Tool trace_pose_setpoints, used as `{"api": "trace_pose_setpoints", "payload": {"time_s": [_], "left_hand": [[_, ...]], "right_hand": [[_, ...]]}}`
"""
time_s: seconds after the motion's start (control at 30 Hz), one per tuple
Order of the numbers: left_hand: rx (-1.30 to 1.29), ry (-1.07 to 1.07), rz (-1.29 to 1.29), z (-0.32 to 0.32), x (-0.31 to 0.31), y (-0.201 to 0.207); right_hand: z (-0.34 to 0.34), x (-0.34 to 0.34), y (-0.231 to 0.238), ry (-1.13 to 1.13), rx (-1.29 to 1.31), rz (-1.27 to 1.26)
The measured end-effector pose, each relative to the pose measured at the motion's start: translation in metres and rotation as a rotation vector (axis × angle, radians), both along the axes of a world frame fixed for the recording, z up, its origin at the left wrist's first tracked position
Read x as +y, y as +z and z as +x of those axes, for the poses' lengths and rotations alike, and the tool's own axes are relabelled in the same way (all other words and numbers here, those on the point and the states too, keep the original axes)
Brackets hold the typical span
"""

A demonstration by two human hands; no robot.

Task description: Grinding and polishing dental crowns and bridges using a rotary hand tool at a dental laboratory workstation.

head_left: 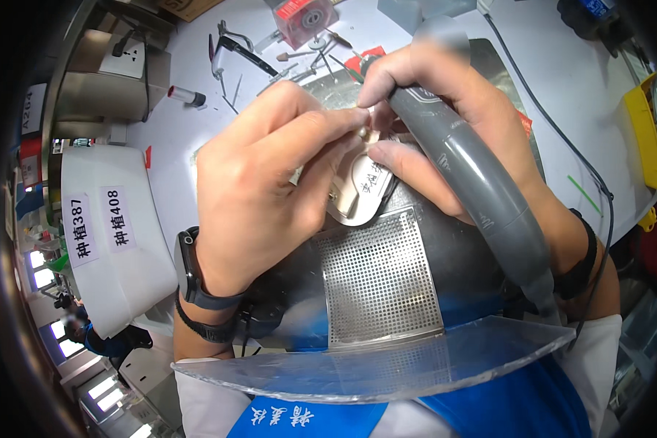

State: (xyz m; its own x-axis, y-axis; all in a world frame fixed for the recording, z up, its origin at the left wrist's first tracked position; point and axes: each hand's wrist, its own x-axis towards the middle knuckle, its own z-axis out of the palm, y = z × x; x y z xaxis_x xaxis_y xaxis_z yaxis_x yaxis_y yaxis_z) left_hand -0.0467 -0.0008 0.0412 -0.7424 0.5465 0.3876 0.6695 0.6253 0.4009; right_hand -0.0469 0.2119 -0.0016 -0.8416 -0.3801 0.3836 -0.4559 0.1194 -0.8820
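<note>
My left hand (259, 164) is closed, its thumb and fingertips pinched round a small pale, tooth-like piece (363, 133). My right hand (460, 91) grips a dark grey rotary handpiece (463, 157), whose body slopes down to the lower right. The handpiece's tip is hidden by my fingers near the pinch. The fingertips of both hands meet close together there. Just below them sits a cream-coloured plaster dental model (358, 191) with handwriting on it, partly covered by my left fingers. Whether either hand bears on the model, I cannot tell.
Under my hands lies a perforated metal plate (379, 281), with a clear plastic shield (372, 365) nearer me. Burs and a black-handled tool (248, 55) lie at the back left, near a red-and-clear box (304, 22). A white bin (117, 241) stands left; a black cable (555, 131) runs down the right.
</note>
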Motion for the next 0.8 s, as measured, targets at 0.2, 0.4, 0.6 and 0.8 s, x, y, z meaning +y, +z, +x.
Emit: {"api": "trace_pose_setpoints", "payload": {"time_s": [0.2,0.4,0.6,0.8], "left_hand": [[0.096,-0.110,-0.019,-0.004,-0.008,-0.005],[0.033,0.002,0.088,0.001,-0.004,-0.002],[-0.655,-0.036,0.689,0.005,-0.021,-0.006],[-0.972,-0.186,0.968,0.012,-0.027,-0.023]], "right_hand": [[0.001,-0.004,-0.005,0.014,0.036,-0.057],[0.001,-0.003,-0.010,0.014,0.059,-0.049],[0.013,-0.010,0.029,-0.212,-0.222,-0.209],[0.011,0.020,0.019,0.059,0.028,-0.270]]}}
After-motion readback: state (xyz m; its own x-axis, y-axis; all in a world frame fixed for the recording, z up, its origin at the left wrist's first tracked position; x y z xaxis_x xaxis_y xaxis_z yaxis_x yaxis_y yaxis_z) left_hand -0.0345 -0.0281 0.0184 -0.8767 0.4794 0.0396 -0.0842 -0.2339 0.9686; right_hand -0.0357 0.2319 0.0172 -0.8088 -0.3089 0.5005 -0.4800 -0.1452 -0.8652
